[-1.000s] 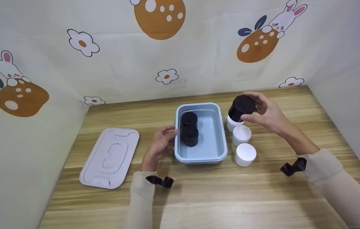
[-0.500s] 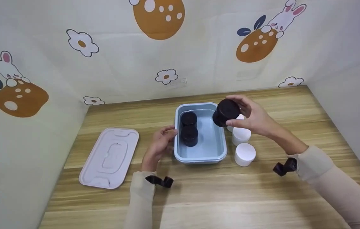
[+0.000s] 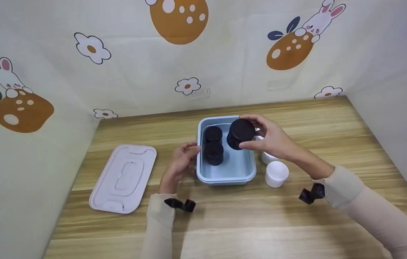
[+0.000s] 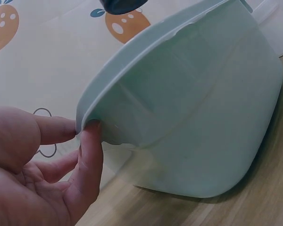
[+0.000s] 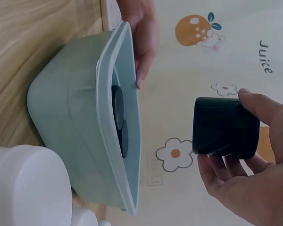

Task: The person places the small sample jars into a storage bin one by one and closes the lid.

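My right hand (image 3: 273, 139) holds a black lidded jar (image 3: 241, 133) by its sides, thumb on one side and fingers on the other, above the right half of a light blue plastic bin (image 3: 236, 178). In the right wrist view this jar (image 5: 224, 127) is well above the rim. Two more black jars, a far one (image 3: 213, 133) and a nearer one (image 3: 214, 154), stand inside along the left wall. My left hand (image 3: 180, 163) pinches the bin's left rim; the left wrist view shows the thumb (image 4: 56, 130) and a finger (image 4: 91, 150) on either side of it.
White lidded jars stand in a row right of the bin, the nearest (image 3: 277, 174) in full view, the others partly behind my right hand. A pale lid (image 3: 123, 178) lies flat on the wooden table (image 3: 232, 223) at left. Patterned cloth walls (image 3: 232, 64) enclose the table.
My right hand has carried the black jar leftward from above the white jars to over the bin. My left hand has stayed at the rim.
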### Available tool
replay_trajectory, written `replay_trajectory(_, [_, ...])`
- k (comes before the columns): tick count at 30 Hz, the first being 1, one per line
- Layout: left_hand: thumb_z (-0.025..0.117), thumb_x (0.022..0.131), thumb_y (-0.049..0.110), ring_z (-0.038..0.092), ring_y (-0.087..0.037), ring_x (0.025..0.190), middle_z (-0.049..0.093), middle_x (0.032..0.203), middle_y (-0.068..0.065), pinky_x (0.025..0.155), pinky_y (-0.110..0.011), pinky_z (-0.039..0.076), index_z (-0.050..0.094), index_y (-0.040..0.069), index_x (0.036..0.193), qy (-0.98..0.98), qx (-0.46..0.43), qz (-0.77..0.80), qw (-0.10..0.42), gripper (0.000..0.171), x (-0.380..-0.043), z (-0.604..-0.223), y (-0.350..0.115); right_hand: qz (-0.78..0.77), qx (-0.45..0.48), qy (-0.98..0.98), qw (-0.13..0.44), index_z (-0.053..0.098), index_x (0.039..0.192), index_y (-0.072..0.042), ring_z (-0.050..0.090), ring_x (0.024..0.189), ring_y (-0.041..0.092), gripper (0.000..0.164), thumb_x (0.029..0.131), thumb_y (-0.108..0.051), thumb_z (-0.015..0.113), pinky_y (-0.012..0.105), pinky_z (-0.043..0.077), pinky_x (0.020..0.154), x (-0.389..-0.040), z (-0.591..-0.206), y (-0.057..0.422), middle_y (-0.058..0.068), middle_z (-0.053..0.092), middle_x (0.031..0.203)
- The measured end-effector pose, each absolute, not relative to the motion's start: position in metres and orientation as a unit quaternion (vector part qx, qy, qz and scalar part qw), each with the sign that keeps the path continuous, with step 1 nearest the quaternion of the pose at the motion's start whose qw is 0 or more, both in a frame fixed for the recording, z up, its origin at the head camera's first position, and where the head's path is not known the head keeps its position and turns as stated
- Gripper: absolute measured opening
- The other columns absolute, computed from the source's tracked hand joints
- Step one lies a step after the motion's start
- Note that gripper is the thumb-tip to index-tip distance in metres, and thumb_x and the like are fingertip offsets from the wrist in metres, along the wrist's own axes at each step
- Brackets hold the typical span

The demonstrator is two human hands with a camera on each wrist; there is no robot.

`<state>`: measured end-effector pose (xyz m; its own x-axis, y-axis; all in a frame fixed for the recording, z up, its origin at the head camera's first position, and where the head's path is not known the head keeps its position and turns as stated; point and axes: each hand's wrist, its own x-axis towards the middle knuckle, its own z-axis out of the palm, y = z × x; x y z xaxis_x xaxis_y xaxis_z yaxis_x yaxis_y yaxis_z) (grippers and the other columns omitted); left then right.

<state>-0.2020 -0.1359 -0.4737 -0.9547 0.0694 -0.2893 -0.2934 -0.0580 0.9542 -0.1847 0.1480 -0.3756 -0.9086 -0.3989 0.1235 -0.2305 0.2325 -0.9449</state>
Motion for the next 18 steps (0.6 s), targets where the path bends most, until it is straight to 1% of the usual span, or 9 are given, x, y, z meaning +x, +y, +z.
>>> replay_trajectory(5, [0.061, 0.097, 0.01, 0.065, -0.013, 0.071, 0.068, 0.092, -0.004, 0.053, -0.028, 0.055, 0.054, -0.003, 0.136, 0.676, -0.075, 0.722, 0.125, 0.042, -0.202, -0.474, -0.136, -0.571, -0.231, 0.783, 0.086, 0.052, 0.141, -0.005, 0.056, 0.116, 0.024, 0.073, 0.076, -0.006, 0.086, 0.021, 0.051, 0.094, -0.186, -0.386, 0.136, 0.014, 0.057, 0.137])
replay_trajectory(10, [0.06, 0.097, 0.009, 0.067, -0.014, 0.073, 0.07, 0.095, -0.006, 0.056, -0.029, 0.057, 0.053, -0.004, 0.136, 0.673, -0.069, 0.726, 0.124, 0.042, -0.203, -0.474, -0.137, -0.53, -0.256, 0.803, 0.09, 0.054, 0.142, -0.009, 0.055, 0.118, 0.026, 0.073, 0.077, -0.013, 0.086, 0.038, 0.053, 0.101, -0.185, -0.4, 0.127, 0.012, 0.055, 0.14])
replay_trajectory(13, [0.06, 0.097, 0.009, 0.067, -0.014, 0.072, 0.071, 0.096, -0.007, 0.053, -0.028, 0.057, 0.052, -0.005, 0.137, 0.67, -0.068, 0.728, 0.126, 0.043, -0.203, -0.474, -0.137, -0.512, -0.276, 0.807, 0.101, 0.053, 0.143, -0.009, 0.052, 0.121, 0.03, 0.073, 0.078, -0.015, 0.086, 0.046, 0.051, 0.103, -0.183, -0.41, 0.121, 0.015, 0.053, 0.14])
replay_trajectory(18, [0.06, 0.097, 0.01, 0.065, -0.012, 0.071, 0.069, 0.095, -0.007, 0.05, -0.027, 0.054, 0.052, -0.005, 0.137, 0.673, -0.069, 0.725, 0.126, 0.043, -0.203, -0.474, -0.137, -0.476, -0.301, 0.818, 0.116, 0.053, 0.143, -0.011, 0.05, 0.123, 0.03, 0.073, 0.078, -0.016, 0.086, 0.047, 0.053, 0.1, -0.18, -0.422, 0.112, 0.018, 0.052, 0.136])
